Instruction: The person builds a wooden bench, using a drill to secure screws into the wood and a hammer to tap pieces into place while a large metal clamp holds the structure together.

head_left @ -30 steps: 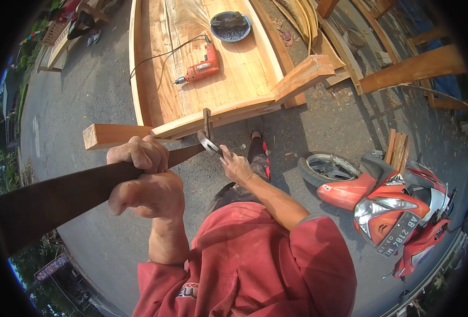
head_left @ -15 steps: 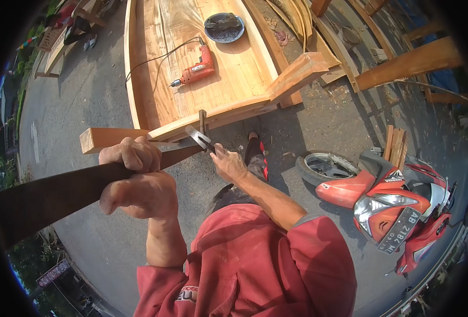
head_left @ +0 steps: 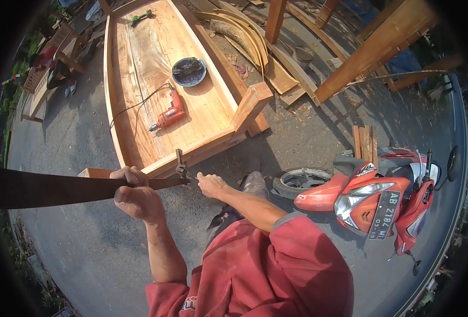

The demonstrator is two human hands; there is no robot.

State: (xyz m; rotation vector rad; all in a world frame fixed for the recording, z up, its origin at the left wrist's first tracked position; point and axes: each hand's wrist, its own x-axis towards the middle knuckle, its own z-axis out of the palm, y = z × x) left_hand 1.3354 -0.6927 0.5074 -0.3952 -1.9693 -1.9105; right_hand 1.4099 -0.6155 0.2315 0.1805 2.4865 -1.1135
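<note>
My left hand (head_left: 138,194) is closed around a long dark flat bar (head_left: 59,189), which runs from the left rim to just below the end of a wooden panel (head_left: 154,79) with raised edges. At the bar's far tip, a dark upright piece (head_left: 179,155) stands against the panel's front rail. My right hand (head_left: 211,186) is closed on a hammer (head_left: 184,172), its metal head close to that tip. Whether the head touches the bar I cannot tell, and the handle is mostly hidden. On the panel lie a red corded drill (head_left: 169,112) and a bowl (head_left: 189,72) of dark stuff.
A green tool (head_left: 141,18) lies at the panel's far end. A wooden leg (head_left: 252,105) sticks up at its near right corner. Curved offcuts (head_left: 244,39) and upright timbers (head_left: 376,50) stand beyond. A red motorbike (head_left: 350,195) is parked at right, wooden benches (head_left: 49,74) far left.
The view has shifted, so the panel sits further left and more of it shows. The hammer has turned and shows less. My left hand still grips the bar.
</note>
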